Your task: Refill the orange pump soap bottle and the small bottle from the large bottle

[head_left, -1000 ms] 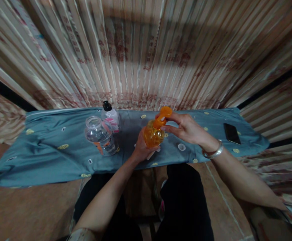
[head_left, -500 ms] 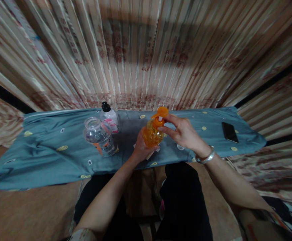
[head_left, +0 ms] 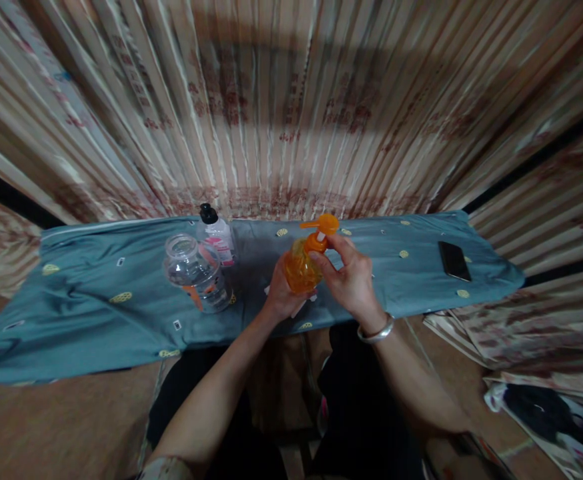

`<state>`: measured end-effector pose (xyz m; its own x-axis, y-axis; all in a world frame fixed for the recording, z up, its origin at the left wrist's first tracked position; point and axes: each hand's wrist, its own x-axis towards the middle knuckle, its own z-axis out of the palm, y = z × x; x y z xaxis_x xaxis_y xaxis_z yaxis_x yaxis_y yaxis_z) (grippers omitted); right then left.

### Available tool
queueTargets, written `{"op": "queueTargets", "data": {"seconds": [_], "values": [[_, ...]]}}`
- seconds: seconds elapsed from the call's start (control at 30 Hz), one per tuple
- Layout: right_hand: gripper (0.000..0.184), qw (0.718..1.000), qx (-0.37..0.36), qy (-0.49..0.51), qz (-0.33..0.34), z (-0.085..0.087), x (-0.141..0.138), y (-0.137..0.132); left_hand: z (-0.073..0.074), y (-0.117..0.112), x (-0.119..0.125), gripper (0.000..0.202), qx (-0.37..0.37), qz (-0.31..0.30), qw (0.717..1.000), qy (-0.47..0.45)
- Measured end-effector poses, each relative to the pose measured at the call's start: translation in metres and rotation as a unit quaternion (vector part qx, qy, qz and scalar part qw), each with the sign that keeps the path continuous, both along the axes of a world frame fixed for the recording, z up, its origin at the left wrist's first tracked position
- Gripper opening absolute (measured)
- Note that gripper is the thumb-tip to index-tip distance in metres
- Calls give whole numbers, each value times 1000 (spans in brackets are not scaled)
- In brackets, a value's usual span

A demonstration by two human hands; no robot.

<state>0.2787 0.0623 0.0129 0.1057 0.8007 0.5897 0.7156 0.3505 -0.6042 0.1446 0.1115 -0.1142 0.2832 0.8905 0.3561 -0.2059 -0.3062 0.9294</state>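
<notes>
An orange pump bottle stands upright on a blue-grey cloth over a low table. My left hand is wrapped round the bottle's body from behind and below. My right hand pinches the orange collar just under the pump head, whose nozzle points left. A white scrap lies under my left hand.
A clear wide-mouthed plastic jar and a small clear bottle with a black cap and pink label stand left of the orange bottle. A dark phone lies at the cloth's right end. Striped curtains hang behind. My dark-trousered knees are below.
My right hand has drawn in from the right and turned round the pump collar, the wrist swinging toward me. The pump nozzle now points left. The left hand has kept its grip.
</notes>
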Motion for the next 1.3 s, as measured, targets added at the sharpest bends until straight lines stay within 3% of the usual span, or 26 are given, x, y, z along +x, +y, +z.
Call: {"op": "queueTargets", "data": {"seconds": [0.17,0.37,0.5,0.57,0.67,0.83,0.93,1.07,1.3], "values": [[35,997,43,4,-63,-9,-18,-5,1,-2,2,94,-13,-12,999,-49],[36,994,50,49,-86,-12,-33,-4,1,-3,-1,100,-17,-12,999,-46],[31,990,27,108,-84,-7,-34,-3,6,-4,-7,124,-1,31,999,25],[30,988,4,127,-85,-4,-34,-3,14,-5,-11,126,16,64,995,69],[29,986,-13,142,-90,-1,-35,-2,31,-8,-18,116,44,82,992,81],[29,982,-2,174,-71,0,-36,4,68,-7,-20,76,152,135,974,105],[31,977,1,206,-57,0,-36,8,83,-2,-13,57,183,166,962,113],[34,969,-19,241,-46,0,-35,10,89,2,-6,44,162,181,963,118],[34,969,-37,239,-47,1,-34,9,87,1,-6,33,169,172,965,102]]}}
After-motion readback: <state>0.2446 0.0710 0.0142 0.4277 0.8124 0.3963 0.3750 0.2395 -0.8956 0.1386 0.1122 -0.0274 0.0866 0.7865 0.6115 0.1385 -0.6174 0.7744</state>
